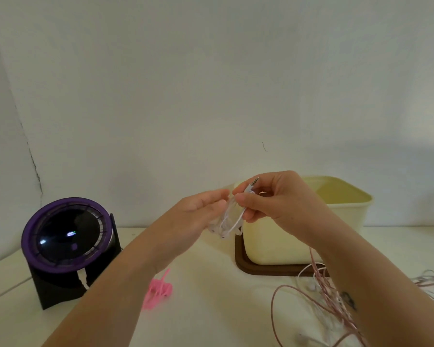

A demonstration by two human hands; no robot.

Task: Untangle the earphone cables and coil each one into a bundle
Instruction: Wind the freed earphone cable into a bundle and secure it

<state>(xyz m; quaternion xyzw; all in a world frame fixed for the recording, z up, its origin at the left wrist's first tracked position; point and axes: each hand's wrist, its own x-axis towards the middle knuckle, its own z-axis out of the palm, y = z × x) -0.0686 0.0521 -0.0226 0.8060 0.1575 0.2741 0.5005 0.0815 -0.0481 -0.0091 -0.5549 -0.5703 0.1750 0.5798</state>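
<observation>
Right hand (271, 204) up in the air, thumb and forefinger pinched shut on the plug end of the white earphone cable (229, 221), the metal jack poking up and away past the fingertips. Just beside it, the left hand (198, 211) has its fingers closed into the same white cable, which hangs between the two hands in a few loose loops, the earbuds dangling at the bottom of the bunch. Both hands are raised clear of the worktop (211, 309), fingertips almost touching each other.

Below the left forearm, a pink earphone bundle (158, 290) lies on the worktop near its middle, wound up tight. Over by the right edge, under and around the right forearm, there's a loose tangle of pinkish cables (318, 291) sprawling toward the near right corner, with pale earbuds mixed into it; how many cables are in there I cannot tell.

Behind the hands, toward the back of the worktop, a cream box (343, 221) stands open on a dark brown tray (261, 270). Off at the left side sits a round black device with a purple ring (65, 236) on a black stand, tilted face up, a small display glowing on it.
</observation>
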